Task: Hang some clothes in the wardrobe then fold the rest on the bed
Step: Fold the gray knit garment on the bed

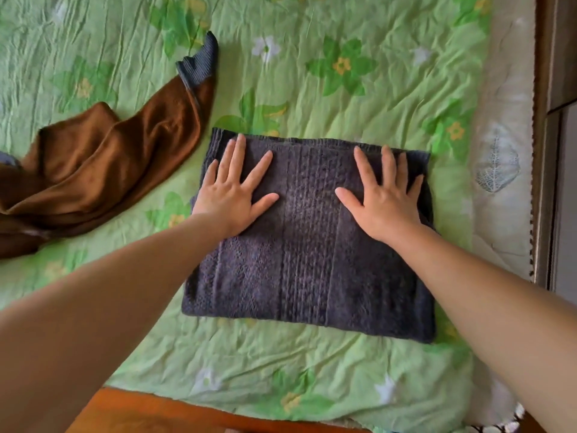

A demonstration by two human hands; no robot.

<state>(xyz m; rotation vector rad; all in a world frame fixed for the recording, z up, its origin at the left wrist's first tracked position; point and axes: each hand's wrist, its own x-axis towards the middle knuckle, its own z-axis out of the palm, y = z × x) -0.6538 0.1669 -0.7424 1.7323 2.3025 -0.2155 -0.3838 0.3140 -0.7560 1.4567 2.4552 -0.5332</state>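
in the head view, a dark grey knitted garment (306, 260), folded into a thick rectangle, lay flat on the green flower-printed bedspread (343, 73). both hands rested on its far half. the left hand (231, 195) lay near the garment's left edge and the right hand (384, 198) near its right edge. each was flat with straight, spread fingers, palm down on the knit, pressing and grasping nothing.

the step in hand looked like the folding part of the task, at the point of smoothing a finished fold. left of the grey garment, and well apart from it, a crumpled brown velvety garment (103, 170) with a blue-grey ribbed cuff (199, 64) lay unfolded. the next move probably called for lifting the palms off without dragging the layers, then reaching left for that brown piece. whether one more fold was wanted could not be told.

the grey rectangle's long axis ran left to right across the bed, its near edge dipping slightly toward the right. its knitted ribs ran crosswise to that, and a ribbed band lay along its far edge, away from the person
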